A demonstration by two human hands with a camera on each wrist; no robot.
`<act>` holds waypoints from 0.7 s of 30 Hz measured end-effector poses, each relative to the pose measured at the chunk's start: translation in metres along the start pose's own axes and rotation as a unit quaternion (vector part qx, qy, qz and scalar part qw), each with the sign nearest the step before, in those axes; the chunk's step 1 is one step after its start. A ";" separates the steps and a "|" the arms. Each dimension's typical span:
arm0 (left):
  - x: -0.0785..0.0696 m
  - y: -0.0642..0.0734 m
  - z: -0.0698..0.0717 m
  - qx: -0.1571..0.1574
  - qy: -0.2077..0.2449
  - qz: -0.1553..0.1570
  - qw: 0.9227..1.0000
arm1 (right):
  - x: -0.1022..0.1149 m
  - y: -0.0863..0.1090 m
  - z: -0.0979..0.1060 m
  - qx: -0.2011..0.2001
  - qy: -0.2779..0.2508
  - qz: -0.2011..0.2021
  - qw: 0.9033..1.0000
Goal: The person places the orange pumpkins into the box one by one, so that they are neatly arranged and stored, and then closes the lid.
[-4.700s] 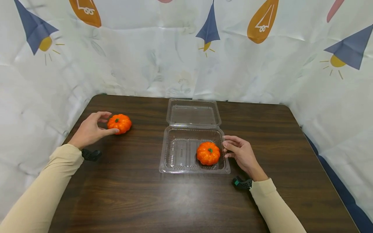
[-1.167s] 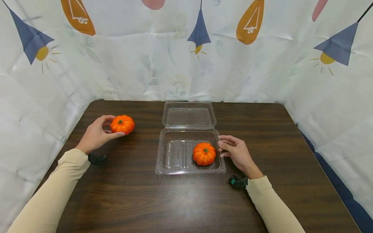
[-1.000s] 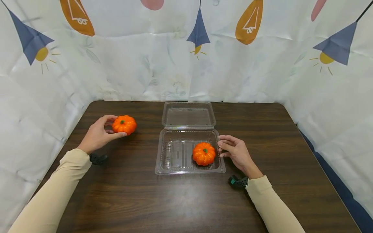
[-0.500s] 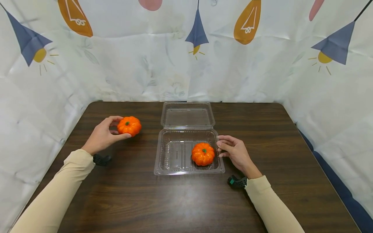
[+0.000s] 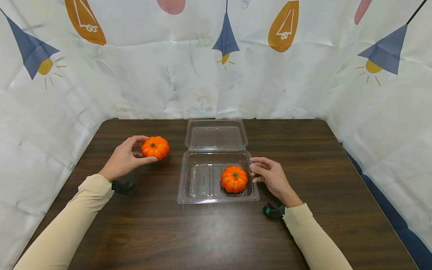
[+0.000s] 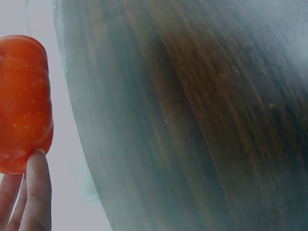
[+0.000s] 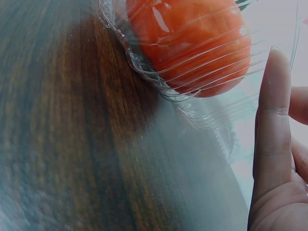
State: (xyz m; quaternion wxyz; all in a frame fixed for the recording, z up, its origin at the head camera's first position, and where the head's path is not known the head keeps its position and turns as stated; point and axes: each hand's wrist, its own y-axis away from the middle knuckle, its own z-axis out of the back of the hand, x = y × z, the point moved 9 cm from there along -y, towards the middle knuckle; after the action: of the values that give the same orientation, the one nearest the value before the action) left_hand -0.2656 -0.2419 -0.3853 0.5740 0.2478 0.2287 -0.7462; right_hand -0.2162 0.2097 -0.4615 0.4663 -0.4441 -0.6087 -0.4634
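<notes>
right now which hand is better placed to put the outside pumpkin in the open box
Probably the left hand: it grips the outside pumpkin, left of the clear box, whose left half has room. The right hand is at the box's right edge, beside the inner pumpkin, across from the outside one.

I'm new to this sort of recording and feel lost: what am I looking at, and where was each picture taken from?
There is no robot here: a person works bare-handed. The wide picture comes from a camera worn on the head, looking forward and down. The two close ones come from cameras worn on the wrists, one for each side. On the brown table sits a clear plastic container, its lid folded open at the far side, with an orange pumpkin inside, toward the right. The left hand holds a second orange pumpkin. The right hand is at the container's right edge; whether it grips is hard to tell.
</notes>
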 end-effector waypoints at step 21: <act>-0.035 -0.001 -0.001 -0.007 0.023 -0.039 0.999 | 0.001 0.000 -0.002 -0.003 -0.002 -0.004 1.000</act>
State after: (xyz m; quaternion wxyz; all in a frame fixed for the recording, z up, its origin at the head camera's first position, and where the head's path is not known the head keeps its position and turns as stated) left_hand -0.2593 -0.2150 -0.3640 0.5409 0.2516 0.2563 -0.7606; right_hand -0.2159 0.2084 -0.4602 0.4620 -0.4436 -0.6102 -0.4664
